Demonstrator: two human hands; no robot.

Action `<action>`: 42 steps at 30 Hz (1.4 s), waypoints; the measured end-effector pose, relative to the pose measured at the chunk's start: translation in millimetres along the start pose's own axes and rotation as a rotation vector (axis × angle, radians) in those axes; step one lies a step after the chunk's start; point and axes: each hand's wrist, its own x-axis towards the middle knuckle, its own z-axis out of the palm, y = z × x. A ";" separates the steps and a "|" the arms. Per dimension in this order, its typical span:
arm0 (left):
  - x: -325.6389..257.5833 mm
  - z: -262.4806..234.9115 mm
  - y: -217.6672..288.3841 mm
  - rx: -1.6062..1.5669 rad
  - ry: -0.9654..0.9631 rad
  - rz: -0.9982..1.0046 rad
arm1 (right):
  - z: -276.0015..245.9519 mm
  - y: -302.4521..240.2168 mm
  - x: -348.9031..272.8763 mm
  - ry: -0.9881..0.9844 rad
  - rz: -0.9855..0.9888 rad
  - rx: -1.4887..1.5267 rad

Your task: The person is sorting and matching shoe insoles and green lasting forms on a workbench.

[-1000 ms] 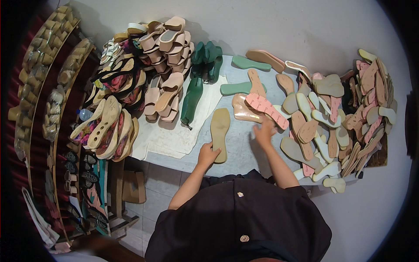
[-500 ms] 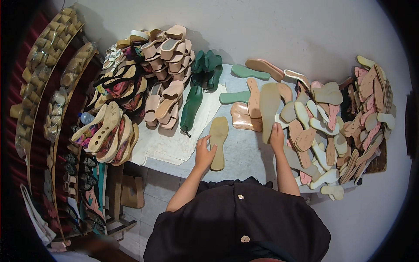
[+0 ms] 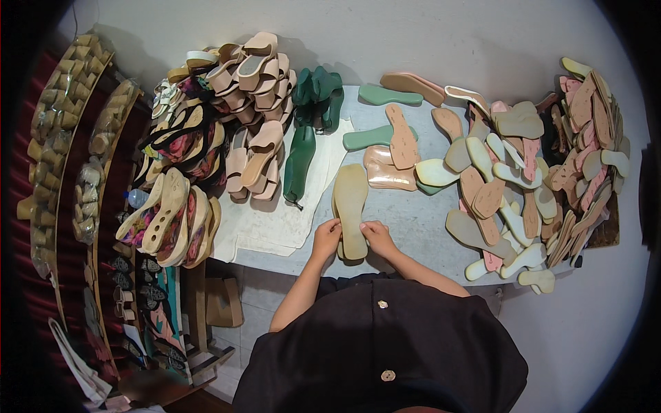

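A beige shoe sole (image 3: 352, 199) lies heel toward me on the table in front of my body. It rests over a second sole, whose left edge just shows beneath it. My left hand (image 3: 326, 238) grips its left edge near the waist, fingers closed. Opposite, my right hand (image 3: 378, 237) pinches the right edge, thumb on top. Just beyond the hands are a glossy pinkish piece (image 3: 390, 169), a tan insole (image 3: 402, 138) and a green sole (image 3: 367, 139).
A heap of loose soles and insoles (image 3: 509, 199) covers the table's right side. To the left stand stacked pink heeled sandals (image 3: 261, 89), green shoe lasts (image 3: 299, 162) and wedge soles (image 3: 172, 213). Racks of bagged heels (image 3: 62, 124) line the far left.
My right hand has brought a sole leftward from the pile side and laid it over the one on the table. Both hands now hold its edges; the left was open before.
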 end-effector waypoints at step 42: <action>1.0 0.8 -3.2 0.687 0.270 0.267 | 4.6 -29.3 -1.9 -0.131 -0.054 -0.766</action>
